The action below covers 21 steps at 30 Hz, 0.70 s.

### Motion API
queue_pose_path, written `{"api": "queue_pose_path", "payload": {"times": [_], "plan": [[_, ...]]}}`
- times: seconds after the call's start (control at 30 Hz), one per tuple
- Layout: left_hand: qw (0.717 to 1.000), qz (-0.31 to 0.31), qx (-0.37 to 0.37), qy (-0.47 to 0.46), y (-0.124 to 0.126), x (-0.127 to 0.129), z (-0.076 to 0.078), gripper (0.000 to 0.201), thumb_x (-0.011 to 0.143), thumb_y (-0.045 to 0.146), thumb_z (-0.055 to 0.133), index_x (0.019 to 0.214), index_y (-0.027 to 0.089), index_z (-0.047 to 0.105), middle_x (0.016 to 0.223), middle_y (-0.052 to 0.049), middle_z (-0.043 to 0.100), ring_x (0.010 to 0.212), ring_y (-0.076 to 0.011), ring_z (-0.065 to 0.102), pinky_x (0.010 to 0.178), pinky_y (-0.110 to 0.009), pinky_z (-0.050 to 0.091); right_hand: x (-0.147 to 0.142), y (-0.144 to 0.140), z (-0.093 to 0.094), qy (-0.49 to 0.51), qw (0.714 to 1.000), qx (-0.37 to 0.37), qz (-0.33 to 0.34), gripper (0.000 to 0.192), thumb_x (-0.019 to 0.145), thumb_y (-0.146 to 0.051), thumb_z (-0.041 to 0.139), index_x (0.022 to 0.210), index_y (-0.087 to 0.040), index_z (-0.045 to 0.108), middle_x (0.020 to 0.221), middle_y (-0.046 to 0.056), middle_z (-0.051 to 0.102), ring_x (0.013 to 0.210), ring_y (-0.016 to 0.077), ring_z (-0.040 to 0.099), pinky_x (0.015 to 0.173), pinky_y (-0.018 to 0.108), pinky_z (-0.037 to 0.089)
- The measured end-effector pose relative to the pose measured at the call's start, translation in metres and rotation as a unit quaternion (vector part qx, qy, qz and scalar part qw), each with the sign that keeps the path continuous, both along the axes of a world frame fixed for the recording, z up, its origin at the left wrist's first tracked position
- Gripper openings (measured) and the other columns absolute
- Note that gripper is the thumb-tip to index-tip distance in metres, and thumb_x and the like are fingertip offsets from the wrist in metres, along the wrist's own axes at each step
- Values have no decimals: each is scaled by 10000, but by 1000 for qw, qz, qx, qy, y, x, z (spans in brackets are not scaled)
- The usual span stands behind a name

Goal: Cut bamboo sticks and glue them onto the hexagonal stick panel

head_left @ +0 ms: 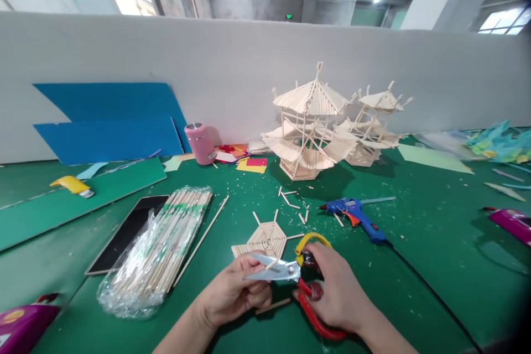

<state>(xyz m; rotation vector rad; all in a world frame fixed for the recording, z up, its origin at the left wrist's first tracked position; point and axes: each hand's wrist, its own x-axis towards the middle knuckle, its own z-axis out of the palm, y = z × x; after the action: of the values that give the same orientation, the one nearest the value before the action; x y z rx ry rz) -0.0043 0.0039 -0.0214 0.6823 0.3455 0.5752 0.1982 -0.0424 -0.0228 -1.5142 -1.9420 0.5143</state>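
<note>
Thin wooden stick (271, 264) being pinched in left hand (232, 293), fingers closed on it, low centre above green mat (415, 243). Scissors (290, 272) being gripped by right hand (338, 293), fingers clamped through handles, blades being set across stick. Judgement: stick best being kept square to blades, fingertips clear. Clear bag (155, 251) holding stick bundle. Pink cup (201, 144): contents cannot be told.

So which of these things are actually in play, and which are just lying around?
In play: scissors in right hand; thin stick in left hand; hexagonal stick panel.
Lying around: glue gun, bagged sticks, pink cup, finished pavilion models, phone.
</note>
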Motion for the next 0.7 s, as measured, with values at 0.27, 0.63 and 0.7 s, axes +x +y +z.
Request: {"api": "queue_pose_path", "payload": {"times": [0.27,0.63,0.7], "plan": [[1000,2,-2,10,2,0,1,212,719,299,670,689,150,522,442,89,325,373,-43,272,449,-221,209,0,0,-4,-8,1000,-8,2,440,574,-176,605,996,-165,484,912,74,582,795,210,548,718,337,449],[1000,10,-28,-4,1,-2,-5,191,703,316,678,726,136,617,452,74,334,385,-37,251,430,-205,175,3,-6,-20,-64,997,-30,-19,607,595,-196,597,1141,-136,339,1025,139,556,900,248,574,761,370,479],[1000,14,-27,5,2,-1,-3,195,694,313,688,716,127,631,457,66,347,397,-37,255,434,-205,164,4,-5,-21,-71,997,-33,-27,626,588,-207,601,1147,-134,328,1019,143,559,903,258,578,754,374,484]]}}
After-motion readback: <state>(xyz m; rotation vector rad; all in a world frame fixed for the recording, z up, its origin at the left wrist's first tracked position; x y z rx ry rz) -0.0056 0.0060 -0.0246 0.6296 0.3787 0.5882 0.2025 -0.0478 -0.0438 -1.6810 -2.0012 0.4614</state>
